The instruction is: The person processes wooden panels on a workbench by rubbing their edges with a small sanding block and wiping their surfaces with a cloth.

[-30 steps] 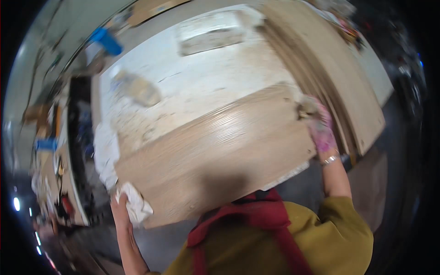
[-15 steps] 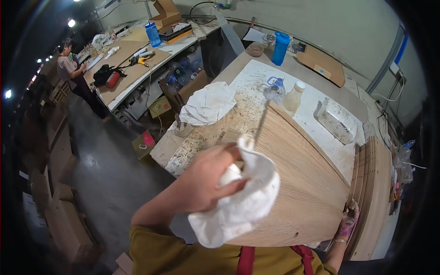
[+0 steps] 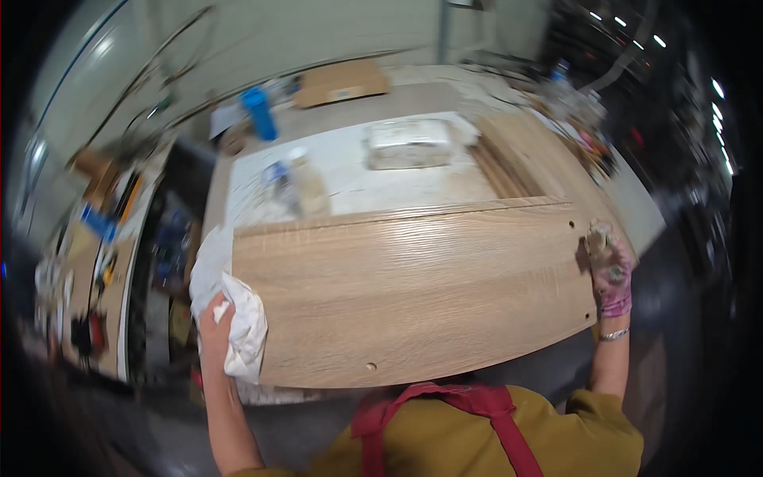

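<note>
A wood-grain panel [image 3: 421, 294] lies crosswise before me, with a curved near edge and small holes near its right end and near edge. My left hand [image 3: 214, 322] is closed on a bunched white cloth [image 3: 248, 326] at the panel's left end. The cloth covers part of that edge. My right hand [image 3: 610, 270], in a stained pink glove with grimy fingertips, is curled at the panel's right end. Its fingers are slightly blurred, and those behind the edge are hidden.
Beyond the panel, a worktable [image 3: 254, 195] bears a cloudy bottle [image 3: 308, 187], a clear blue-topped bottle [image 3: 278, 187], a wrapped block [image 3: 409, 145], a blue bottle [image 3: 259, 114] and cardboard [image 3: 342, 83]. More wooden boards [image 3: 517, 155] lie at right. A second bench [image 3: 131, 294] stands left.
My view has swung to the right. My left hand has moved with the cloth from above the panel to its left end. The panel now lies level across my view; my right hand stays at its right end.
</note>
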The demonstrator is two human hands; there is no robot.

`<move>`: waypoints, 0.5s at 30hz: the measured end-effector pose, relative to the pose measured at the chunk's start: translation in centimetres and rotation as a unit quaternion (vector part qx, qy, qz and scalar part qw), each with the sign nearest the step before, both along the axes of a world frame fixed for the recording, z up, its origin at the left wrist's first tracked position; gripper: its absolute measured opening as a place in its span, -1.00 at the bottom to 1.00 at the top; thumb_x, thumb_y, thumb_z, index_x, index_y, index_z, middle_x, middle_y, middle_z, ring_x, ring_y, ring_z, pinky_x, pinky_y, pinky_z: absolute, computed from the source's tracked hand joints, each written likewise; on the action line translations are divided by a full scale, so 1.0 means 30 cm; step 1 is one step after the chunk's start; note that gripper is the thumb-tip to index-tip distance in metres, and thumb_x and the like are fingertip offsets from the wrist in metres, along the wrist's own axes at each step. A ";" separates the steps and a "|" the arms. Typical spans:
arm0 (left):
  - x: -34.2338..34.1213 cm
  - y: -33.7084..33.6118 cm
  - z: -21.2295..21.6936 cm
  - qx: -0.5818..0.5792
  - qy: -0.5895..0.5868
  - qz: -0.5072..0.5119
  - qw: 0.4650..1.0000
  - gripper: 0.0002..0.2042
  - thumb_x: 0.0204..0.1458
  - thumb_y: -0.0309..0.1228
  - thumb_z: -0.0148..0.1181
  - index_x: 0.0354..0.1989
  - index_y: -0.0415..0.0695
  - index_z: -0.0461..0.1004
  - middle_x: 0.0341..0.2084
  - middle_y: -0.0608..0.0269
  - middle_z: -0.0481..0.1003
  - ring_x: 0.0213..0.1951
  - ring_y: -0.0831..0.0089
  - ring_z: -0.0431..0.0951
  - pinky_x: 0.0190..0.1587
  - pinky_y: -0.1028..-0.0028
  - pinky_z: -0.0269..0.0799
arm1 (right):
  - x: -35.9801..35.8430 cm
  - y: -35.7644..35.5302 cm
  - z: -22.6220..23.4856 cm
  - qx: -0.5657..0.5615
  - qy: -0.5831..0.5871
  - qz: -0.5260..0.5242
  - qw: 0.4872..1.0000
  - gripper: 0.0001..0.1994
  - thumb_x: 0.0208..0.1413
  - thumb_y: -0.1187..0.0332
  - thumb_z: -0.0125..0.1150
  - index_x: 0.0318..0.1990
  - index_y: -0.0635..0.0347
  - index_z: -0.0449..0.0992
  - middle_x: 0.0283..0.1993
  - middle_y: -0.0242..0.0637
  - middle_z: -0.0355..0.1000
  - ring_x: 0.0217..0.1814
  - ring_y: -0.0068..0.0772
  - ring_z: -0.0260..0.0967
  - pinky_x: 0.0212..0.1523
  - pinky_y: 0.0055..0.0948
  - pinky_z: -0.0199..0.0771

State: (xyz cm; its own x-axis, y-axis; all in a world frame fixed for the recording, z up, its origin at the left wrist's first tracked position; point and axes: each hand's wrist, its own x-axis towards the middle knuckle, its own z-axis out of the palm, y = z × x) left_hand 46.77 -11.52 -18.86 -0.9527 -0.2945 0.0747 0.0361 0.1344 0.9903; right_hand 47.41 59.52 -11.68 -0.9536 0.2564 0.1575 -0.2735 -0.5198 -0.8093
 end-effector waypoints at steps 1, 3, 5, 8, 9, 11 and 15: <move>-0.061 0.046 -0.035 -0.057 -0.011 -0.013 0.998 -0.66 0.03 -0.53 0.16 0.00 -0.37 0.42 -0.13 0.10 0.51 -0.05 0.42 0.46 0.04 0.48 0.32 | 0.052 0.002 0.048 0.020 -0.012 -0.039 0.999 -0.65 0.15 0.34 0.03 0.06 0.28 0.36 0.00 -0.24 0.41 0.06 -0.35 0.34 0.15 -0.37 0.27; -0.194 0.220 -0.027 -0.145 -0.026 -0.058 0.987 -0.66 0.03 -0.48 0.18 0.00 -0.34 0.44 -0.17 0.12 0.52 -0.12 0.45 0.47 -0.04 0.49 0.35 | 0.209 0.030 0.131 0.073 -0.001 -0.091 0.993 -0.66 0.15 0.33 0.03 0.06 0.27 0.37 -0.04 -0.28 0.42 -0.03 -0.39 0.36 0.05 -0.41 0.31; -0.310 0.572 0.174 -0.186 -0.056 -0.131 0.972 -0.65 0.04 -0.41 0.20 -0.01 -0.30 0.45 -0.29 0.24 0.53 -0.34 0.57 0.44 -0.26 0.54 0.38 | 0.384 0.164 0.126 0.058 0.004 -0.144 0.988 -0.72 0.18 0.31 0.02 -0.02 0.23 0.44 -0.03 -0.28 0.46 -0.09 -0.45 0.37 -0.03 -0.43 0.34; -0.566 0.906 0.153 -0.149 0.024 -0.251 0.956 -0.62 0.04 -0.30 0.23 -0.03 -0.30 0.46 -0.40 0.27 0.52 -0.41 0.61 0.41 -0.33 0.55 0.37 | 0.605 0.329 0.076 0.017 -0.016 -0.319 0.947 -0.75 0.19 0.29 0.03 -0.08 0.23 0.48 -0.08 -0.29 0.48 -0.14 -0.43 0.38 -0.09 -0.47 0.36; -0.641 1.028 0.168 -0.131 0.007 -0.287 0.949 -0.60 0.03 -0.28 0.25 -0.02 -0.30 0.46 -0.39 0.24 0.53 -0.40 0.59 0.43 -0.32 0.54 0.38 | 0.664 0.415 0.021 0.017 0.000 -0.336 0.942 -0.75 0.18 0.30 0.04 -0.07 0.22 0.47 -0.10 -0.30 0.46 -0.15 -0.44 0.37 -0.07 -0.45 0.37; -0.756 1.243 0.210 -0.130 0.005 -0.342 0.931 -0.57 0.00 -0.25 0.27 -0.04 -0.30 0.47 -0.38 0.18 0.54 -0.38 0.55 0.46 -0.30 0.52 0.39 | 0.701 0.462 -0.020 -0.023 0.003 -0.414 0.910 -0.77 0.18 0.33 0.06 -0.07 0.23 0.46 -0.16 -0.31 0.45 -0.18 -0.42 0.37 -0.09 -0.43 0.40; -1.033 1.580 0.199 -0.189 0.098 -0.398 0.892 -0.64 -0.03 -0.27 0.27 -0.15 -0.31 0.52 -0.41 0.16 0.56 -0.37 0.48 0.49 -0.27 0.44 0.41 | 0.700 0.520 -0.075 -0.061 -0.010 -0.460 0.886 -0.76 0.17 0.33 0.09 -0.08 0.27 0.45 -0.19 -0.28 0.45 -0.20 -0.38 0.37 -0.11 -0.47 0.42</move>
